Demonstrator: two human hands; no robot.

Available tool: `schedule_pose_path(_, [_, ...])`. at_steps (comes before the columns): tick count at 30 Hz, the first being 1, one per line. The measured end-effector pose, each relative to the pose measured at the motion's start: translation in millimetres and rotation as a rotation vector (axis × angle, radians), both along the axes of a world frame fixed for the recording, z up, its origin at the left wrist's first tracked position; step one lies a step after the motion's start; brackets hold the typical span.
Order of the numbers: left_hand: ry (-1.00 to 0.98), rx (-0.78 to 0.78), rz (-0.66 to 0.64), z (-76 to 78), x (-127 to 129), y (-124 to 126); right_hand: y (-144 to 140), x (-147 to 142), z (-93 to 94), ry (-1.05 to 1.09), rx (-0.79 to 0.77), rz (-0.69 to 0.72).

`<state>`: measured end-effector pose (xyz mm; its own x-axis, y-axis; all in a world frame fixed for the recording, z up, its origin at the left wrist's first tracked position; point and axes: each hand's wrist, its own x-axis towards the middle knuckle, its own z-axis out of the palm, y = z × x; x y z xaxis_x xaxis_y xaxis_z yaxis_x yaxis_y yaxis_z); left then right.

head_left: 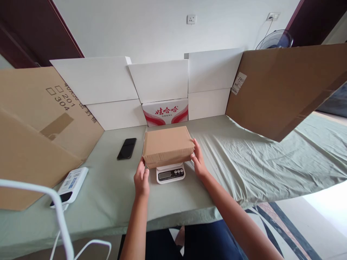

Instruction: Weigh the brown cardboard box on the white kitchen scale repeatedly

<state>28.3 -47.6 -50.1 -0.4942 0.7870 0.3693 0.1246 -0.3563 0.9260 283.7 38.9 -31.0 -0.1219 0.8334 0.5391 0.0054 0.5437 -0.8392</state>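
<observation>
A brown cardboard box sits on or just over a small white kitchen scale; whether it rests fully on the platform I cannot tell. The scale's display and buttons face me from below the box's front edge. My left hand grips the box at its front left corner, thumb in front. On the opposite side, my right hand has its fingers wrapped about the front right corner. The scale's platform is mostly hidden under the box.
A black phone lies left of the box. Farther left is a white device with a cable. White boxes and large cardboard panels stand around the cloth-covered table. A white curved tube crosses the lower left.
</observation>
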Motion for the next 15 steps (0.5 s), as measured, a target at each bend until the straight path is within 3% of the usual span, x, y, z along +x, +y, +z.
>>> schedule_pose_path(10, [0.043, -0.040, -0.030, -2.3, 0.3, 1.0, -1.2, -1.2, 0.2, -0.007, -0.031, 0.052])
schedule_pose_path(15, [0.038, 0.001, -0.039, 7.7, 1.7, 0.1, 0.1, -2.9, 10.2, 0.041, -0.075, 0.081])
